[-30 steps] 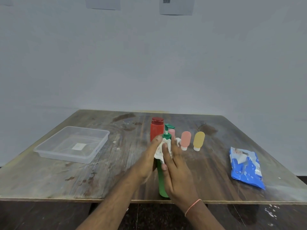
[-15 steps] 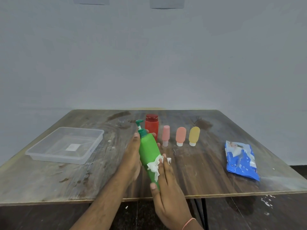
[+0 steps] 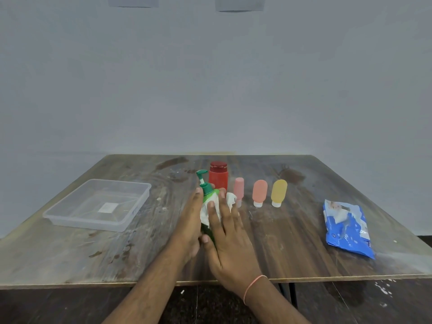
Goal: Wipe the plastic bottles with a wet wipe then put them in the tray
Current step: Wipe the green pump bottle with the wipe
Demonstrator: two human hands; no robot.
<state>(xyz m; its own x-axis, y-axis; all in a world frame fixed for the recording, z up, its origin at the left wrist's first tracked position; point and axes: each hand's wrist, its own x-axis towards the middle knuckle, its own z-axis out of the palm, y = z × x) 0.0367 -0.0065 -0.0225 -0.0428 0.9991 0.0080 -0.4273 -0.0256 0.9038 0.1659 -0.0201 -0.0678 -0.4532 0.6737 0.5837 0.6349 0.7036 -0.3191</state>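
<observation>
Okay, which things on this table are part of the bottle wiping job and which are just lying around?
Job:
green pump bottle
wet wipe
red bottle
pink bottle
salmon bottle
yellow bottle
clear tray, nothing in it
wipes packet

Lying about:
papers on wall

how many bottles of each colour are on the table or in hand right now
green: 1, the pump bottle held in the left hand, with the right hand pressing the wet wipe on it
red: 1, red bottle
pink: 1, slim pink bottle
salmon: 1, salmon bottle
yellow: 1, yellow bottle
total: 5 bottles, 0 in the tray
</observation>
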